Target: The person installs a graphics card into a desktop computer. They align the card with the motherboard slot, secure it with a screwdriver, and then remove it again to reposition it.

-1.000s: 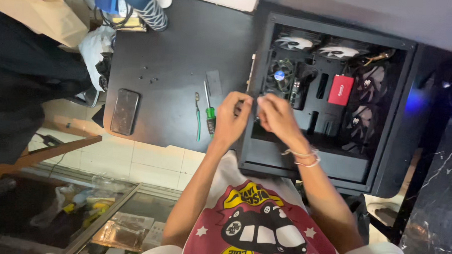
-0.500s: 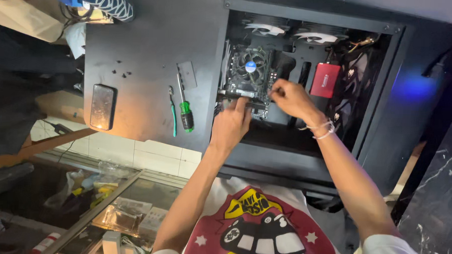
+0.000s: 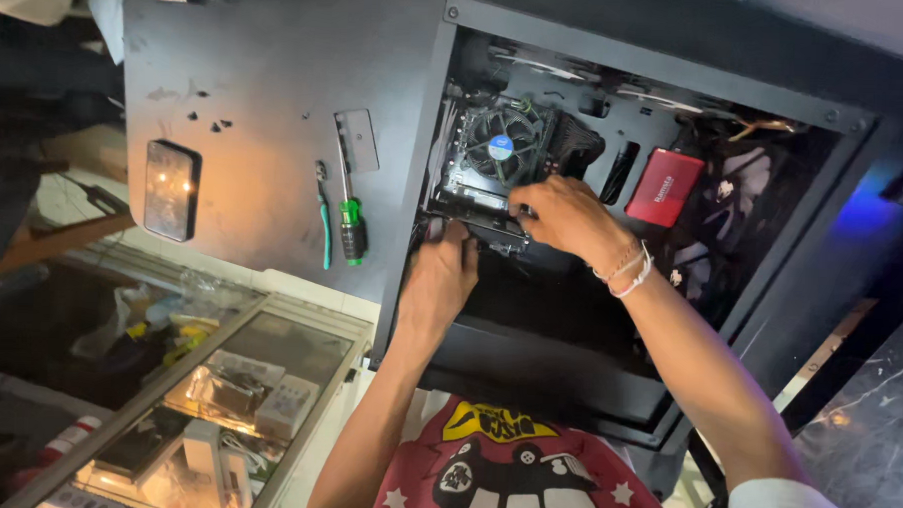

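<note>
An open black computer case (image 3: 427,143) lies on a black table (image 3: 267,87). Inside it are a motherboard with a round cooler fan (image 3: 500,146) and a red drive (image 3: 664,186). Both my hands reach into the case just below the fan. My left hand (image 3: 441,274) is curled around the left end of a long dark card (image 3: 482,230) at the board's near edge. My right hand (image 3: 563,213), with bracelets on the wrist, pinches the same card from above, near its right end. My fingers hide much of the card.
On the table left of the case lie a green-handled screwdriver (image 3: 350,225), a thin green tool (image 3: 323,219), a small metal plate (image 3: 357,141), several tiny screws (image 3: 211,125) and a dark phone (image 3: 170,189). A glass display cabinet (image 3: 216,396) stands below the table edge.
Both hands have moved from the case's left edge deeper inside, to the card below the fan. The view has come closer and shifted right.
</note>
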